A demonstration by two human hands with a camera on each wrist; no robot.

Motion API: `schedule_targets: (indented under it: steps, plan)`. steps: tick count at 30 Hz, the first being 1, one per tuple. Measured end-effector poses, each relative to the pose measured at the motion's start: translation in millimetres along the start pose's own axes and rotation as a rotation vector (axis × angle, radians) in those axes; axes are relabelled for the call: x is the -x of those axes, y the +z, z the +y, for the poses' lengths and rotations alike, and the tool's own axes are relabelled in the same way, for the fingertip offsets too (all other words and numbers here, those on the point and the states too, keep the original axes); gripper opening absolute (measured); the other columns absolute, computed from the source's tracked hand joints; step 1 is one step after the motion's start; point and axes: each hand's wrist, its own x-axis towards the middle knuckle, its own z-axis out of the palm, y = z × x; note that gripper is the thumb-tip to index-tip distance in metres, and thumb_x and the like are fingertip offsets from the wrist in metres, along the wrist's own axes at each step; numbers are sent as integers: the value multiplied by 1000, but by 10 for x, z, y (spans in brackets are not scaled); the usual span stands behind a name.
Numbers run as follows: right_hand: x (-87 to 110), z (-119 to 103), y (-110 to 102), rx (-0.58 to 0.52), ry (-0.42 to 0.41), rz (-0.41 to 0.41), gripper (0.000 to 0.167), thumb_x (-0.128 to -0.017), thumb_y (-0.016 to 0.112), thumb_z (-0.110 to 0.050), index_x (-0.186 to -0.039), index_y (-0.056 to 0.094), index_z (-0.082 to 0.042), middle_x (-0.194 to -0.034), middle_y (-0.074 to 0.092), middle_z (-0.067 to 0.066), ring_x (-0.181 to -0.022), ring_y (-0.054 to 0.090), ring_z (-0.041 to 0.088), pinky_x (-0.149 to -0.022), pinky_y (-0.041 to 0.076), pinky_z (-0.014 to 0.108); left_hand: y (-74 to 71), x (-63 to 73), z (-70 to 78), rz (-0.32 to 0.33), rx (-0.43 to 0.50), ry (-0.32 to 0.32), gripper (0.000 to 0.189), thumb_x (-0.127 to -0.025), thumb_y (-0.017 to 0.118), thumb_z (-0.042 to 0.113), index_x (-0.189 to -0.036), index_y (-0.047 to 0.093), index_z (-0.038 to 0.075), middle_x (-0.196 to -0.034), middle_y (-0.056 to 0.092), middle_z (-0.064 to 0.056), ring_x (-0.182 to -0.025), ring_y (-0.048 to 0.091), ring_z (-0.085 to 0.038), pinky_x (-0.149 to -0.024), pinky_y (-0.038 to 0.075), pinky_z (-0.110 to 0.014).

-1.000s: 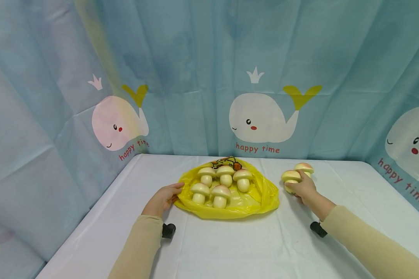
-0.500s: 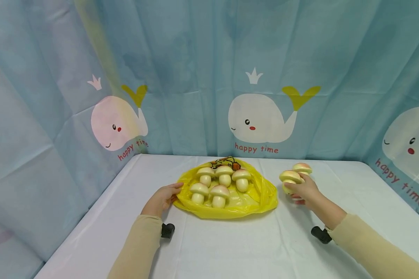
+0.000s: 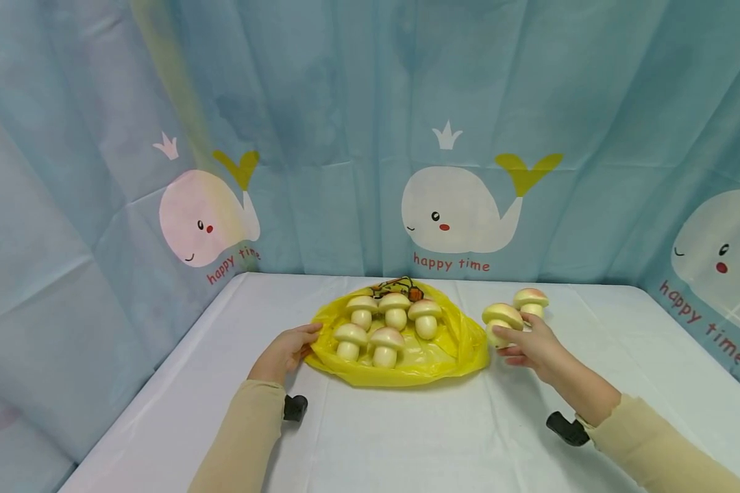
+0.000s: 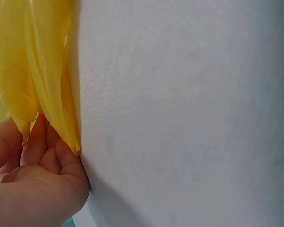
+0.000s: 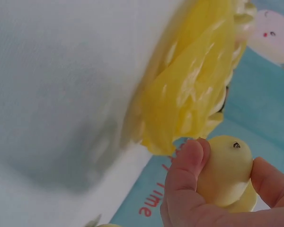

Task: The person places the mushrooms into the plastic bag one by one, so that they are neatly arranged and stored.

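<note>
A yellow plastic bag (image 3: 401, 376) lies spread on the table, with several pale mushrooms (image 3: 385, 346) standing on it. My left hand (image 3: 284, 352) pinches the bag's left edge; in the left wrist view its fingers curl at the gathered yellow plastic (image 4: 49, 75). Just off the bag's right end, my right hand (image 3: 533, 346) holds a cream-coloured mushroom (image 3: 502, 316) by its stem, lifted above the table. The right wrist view shows that stem (image 5: 225, 165) between thumb and fingers, with a small dark spot on its end. Behind the hand stands another mushroom (image 3: 532, 298).
The table has a white cloth (image 3: 407, 438). A blue curtain (image 3: 345, 137) printed with whales hangs behind and along the sides. Dark printed marks with an orange patch (image 3: 416, 293) show at the bag's far edge. Black devices (image 3: 567, 428) sit at both wrists.
My right hand has lifted the mushroom and carried it left toward the bag, away from the other mushroom. My left hand stays at the bag's edge.
</note>
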Motion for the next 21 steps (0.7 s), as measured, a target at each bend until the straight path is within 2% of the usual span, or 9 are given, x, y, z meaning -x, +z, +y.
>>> schedule_targets:
  steps: [10, 15, 21]
  plan:
    - [98, -72, 200, 4, -19, -56, 90, -96, 63, -25, -152, 0, 4, -108, 60, 20, -72, 68, 20, -64, 57, 28, -3, -4, 4, 10, 2, -4, 42, -102, 42, 0, -144, 41, -5, -151, 32, -25, -137, 33, -36, -114, 27, -42]
    - [125, -100, 349, 12, -18, -84, 85, -95, 65, -23, -151, 7, 4, -105, 59, 16, -68, 66, 17, -62, 55, 26, -6, -14, -2, 11, 6, -4, 42, -102, 41, -1, -144, 41, -6, -151, 33, -25, -136, 35, -36, -113, 28, -42]
    - [136, -125, 531, -33, -35, -135, 79, -95, 64, -20, -149, 11, 3, -98, 60, 12, -67, 64, 16, -65, 55, 26, -8, -31, -16, -4, 2, 2, 42, -103, 40, 0, -144, 40, -6, -151, 32, -26, -137, 34, -37, -114, 27, -42]
